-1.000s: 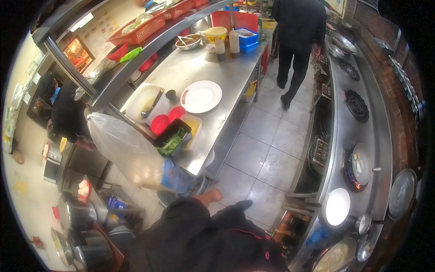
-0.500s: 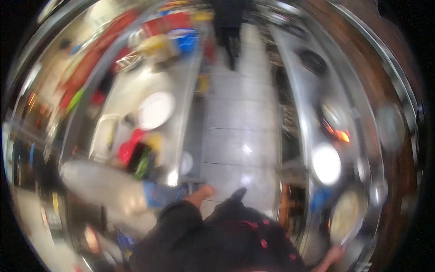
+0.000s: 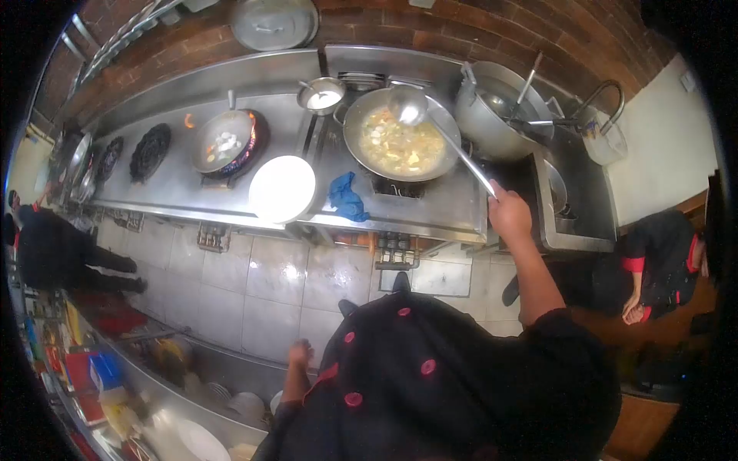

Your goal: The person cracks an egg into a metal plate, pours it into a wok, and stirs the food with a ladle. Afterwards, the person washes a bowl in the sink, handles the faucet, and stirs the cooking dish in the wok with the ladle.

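Observation:
My right hand [image 3: 509, 211] is closed around the handle end of a long metal ladle [image 3: 463, 154]. The ladle's bowl hangs over the far side of a wide pan [image 3: 361, 157] of yellowish food in broth; I cannot tell whether it touches the food. Away from the stove, low beside my body, my left hand [image 3: 301, 353] has loosely bent fingers and nothing visible in it. A crumpled blue cloth [image 3: 347, 198] and a round white plate [image 3: 282, 189] lie on the stove's front edge. Behind them stands a small metal bowl [image 3: 321, 95] of white contents with a spoon.
A frying pan [image 3: 224, 143] with white pieces sits over flames at left. A large pot [image 3: 492, 115] stands right of the wide pan, near a tap [image 3: 615, 96]. One co-worker [image 3: 65, 250] stands far left, another [image 3: 661, 265] at right. A lower counter [image 3: 173, 388] runs behind me.
My view has swung from the aisle towards the stove and is now sharp. My right hand, blurred at the lower edge before, now shows clearly with the ladle over the wide pan.

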### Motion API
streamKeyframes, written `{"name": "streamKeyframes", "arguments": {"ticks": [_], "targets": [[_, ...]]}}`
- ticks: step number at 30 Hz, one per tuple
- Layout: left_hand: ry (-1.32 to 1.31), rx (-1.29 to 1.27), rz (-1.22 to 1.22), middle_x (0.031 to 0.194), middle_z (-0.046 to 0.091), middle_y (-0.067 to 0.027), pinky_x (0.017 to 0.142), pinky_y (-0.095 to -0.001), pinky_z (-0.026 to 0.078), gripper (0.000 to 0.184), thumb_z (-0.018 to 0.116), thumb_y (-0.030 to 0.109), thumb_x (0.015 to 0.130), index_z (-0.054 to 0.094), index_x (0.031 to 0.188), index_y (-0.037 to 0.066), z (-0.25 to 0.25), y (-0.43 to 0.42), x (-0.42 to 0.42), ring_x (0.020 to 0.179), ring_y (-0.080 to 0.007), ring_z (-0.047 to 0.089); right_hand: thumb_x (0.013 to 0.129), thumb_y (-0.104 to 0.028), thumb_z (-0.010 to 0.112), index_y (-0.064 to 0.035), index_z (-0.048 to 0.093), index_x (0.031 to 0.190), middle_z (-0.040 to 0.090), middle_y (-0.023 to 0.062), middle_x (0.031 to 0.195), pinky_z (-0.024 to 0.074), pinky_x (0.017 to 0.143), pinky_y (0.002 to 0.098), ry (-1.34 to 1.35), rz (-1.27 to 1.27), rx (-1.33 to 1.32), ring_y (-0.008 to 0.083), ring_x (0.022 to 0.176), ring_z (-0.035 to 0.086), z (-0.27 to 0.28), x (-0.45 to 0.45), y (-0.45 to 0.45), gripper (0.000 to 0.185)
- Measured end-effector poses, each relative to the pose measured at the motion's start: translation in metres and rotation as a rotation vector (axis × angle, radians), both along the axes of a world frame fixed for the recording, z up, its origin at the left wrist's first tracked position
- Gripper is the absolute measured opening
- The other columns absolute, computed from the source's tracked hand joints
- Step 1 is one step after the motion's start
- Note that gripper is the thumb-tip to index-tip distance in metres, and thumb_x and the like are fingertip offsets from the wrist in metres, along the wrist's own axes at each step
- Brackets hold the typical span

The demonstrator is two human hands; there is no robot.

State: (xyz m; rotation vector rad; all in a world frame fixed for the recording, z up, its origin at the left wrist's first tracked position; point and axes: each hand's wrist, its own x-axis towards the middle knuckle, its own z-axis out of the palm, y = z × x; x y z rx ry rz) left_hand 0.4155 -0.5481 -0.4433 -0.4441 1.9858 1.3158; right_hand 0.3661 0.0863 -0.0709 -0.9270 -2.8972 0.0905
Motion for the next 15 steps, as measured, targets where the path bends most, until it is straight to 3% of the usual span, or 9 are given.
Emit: {"name": "streamKeyframes", "arguments": {"ticks": [7, 13, 15], "targets": [[-0.081, 0.101, 0.164, 0.089, 0.059, -0.0076, 0.055, -0.032, 0.043, 0.019, 0.052, 0.026, 0.091, 0.056, 0.1, 0.009, 0.036, 0.019, -0.034, 0.072, -0.0187, 0.059, 0.087, -0.025, 0.049, -0.02, 0.057, 0.126, 0.063, 0.0201, 0.092, 0.0491, 0.077, 0.048, -0.044, -0.01, -0.103, 0.0375, 0.086, 0.062, -0.016, 0.005, 0.012, 0.04], [0.533, -0.523, -1.165, 0.09, 0.06, -0.008, 0.06, -0.0394, 0.049, 0.021, 0.056, 0.025, 0.087, 0.059, 0.1, 0.009, 0.026, -0.003, -0.037, 0.074, -0.0243, 0.061, 0.087, -0.026, 0.051, -0.0196, 0.057, 0.127, 0.064, 0.0199, 0.096, 0.0492, 0.08, 0.0471, -0.099, -0.01, -0.203, 0.0375, 0.089, 0.062, -0.009, 0.009, 0.008, 0.041], [0.043, -0.088, -0.382, 0.09, 0.062, -0.0085, 0.063, -0.0412, 0.051, 0.022, 0.058, 0.023, 0.084, 0.06, 0.1, 0.009, -0.025, -0.01, -0.008, 0.075, -0.0264, 0.062, 0.087, -0.025, 0.051, -0.0192, 0.057, 0.126, 0.064, 0.0199, 0.096, 0.0491, 0.08, 0.0471, -0.101, 0.005, -0.224, 0.0376, 0.089, 0.062, -0.005, 0.009, 0.003, 0.04]]}}
